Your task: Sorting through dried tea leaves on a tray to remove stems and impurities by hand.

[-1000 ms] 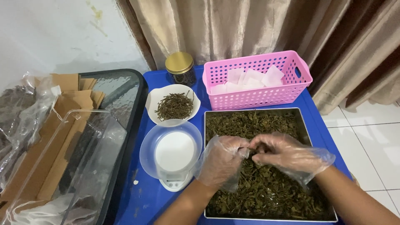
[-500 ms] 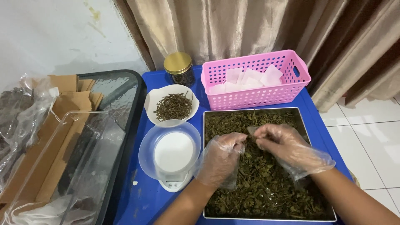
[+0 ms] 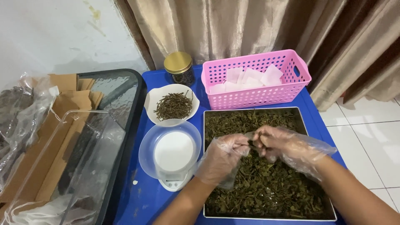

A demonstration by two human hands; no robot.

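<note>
Both of my hands wear loose clear plastic gloves and hover over a metal tray [image 3: 302, 121] filled with dried green leaves [image 3: 271, 187]. My left hand [image 3: 223, 158] and my right hand [image 3: 279, 143] meet fingertip to fingertip above the tray's middle, pinching a small dark piece of leaf or stem between them. A white bowl of brown stems [image 3: 173, 106] lies just beyond a small white kitchen scale [image 3: 174, 154] with a clear round dish on it, left of the tray.
A pink plastic basket [image 3: 254, 81] holding white paper sachets stands behind the tray, a gold-lidded jar [image 3: 179, 68] beside it. All rest on a blue table [image 3: 137, 196]. Left are a dark glass-topped table [image 3: 112, 91], brown paper bags [image 3: 62, 112] and a clear plastic box [image 3: 54, 166].
My hands have drawn closer together over the tray, fingertips now meeting around a small piece; they keep working through the leaves. Other items stay put.
</note>
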